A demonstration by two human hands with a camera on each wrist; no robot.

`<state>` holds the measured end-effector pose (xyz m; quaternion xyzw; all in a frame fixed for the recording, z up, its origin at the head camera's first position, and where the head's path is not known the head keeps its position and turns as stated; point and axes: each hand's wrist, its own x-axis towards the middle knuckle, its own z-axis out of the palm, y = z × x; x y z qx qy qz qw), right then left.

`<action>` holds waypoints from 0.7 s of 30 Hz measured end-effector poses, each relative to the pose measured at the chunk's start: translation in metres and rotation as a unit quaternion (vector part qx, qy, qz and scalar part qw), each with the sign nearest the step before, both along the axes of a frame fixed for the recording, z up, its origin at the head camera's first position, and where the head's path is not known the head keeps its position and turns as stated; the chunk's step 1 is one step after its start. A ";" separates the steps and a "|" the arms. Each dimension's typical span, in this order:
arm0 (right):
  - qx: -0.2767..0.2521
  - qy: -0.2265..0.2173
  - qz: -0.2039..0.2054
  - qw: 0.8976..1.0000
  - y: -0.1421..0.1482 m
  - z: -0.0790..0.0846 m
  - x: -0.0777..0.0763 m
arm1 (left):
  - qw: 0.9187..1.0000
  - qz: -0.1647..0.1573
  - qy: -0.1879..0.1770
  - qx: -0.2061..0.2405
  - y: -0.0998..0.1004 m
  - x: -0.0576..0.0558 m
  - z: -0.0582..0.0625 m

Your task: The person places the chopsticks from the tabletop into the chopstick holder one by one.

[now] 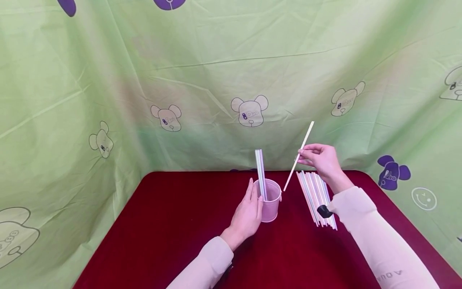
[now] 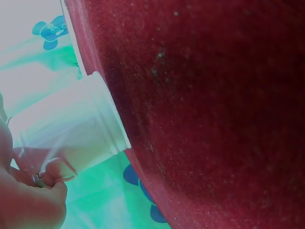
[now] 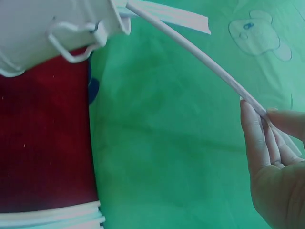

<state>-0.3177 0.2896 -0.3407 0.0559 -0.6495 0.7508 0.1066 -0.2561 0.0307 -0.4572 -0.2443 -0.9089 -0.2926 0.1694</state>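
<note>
A small pink bucket (image 1: 270, 210) with a wire handle stands upright on the table. My left hand (image 1: 247, 214) holds its left side, fingers along the wall and thumb by the near rim. Several pastel drinking straws (image 1: 260, 168) lean inside, rising well above the rim. To the right, my right hand (image 1: 322, 159) pinches one pale yellow straw (image 1: 291, 172) between thumb and fingers, tilted, its lower end close beside the bucket's right rim. In the right wrist view this straw (image 3: 205, 60) slants past the bucket (image 3: 28, 28). The left wrist view shows the bucket's wall (image 2: 71, 124) and base.
A row of loose pastel straws (image 1: 314, 192) lies on the table right of the bucket, partly under the right forearm. The dark red tabletop (image 1: 180, 224) ends at a far edge before a green cloth backdrop (image 1: 202, 92) printed with bear heads.
</note>
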 end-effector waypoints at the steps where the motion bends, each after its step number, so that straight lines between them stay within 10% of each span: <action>1: -0.003 0.005 -0.001 1.000 -0.003 0.000 -0.001 | 1.000 0.000 0.000 0.000 0.000 0.000 0.000; 21: 0.138 0.030 0.066 0.988 -0.038 -0.032 -0.012 | 1.000 0.003 -0.006 0.001 0.000 0.000 0.001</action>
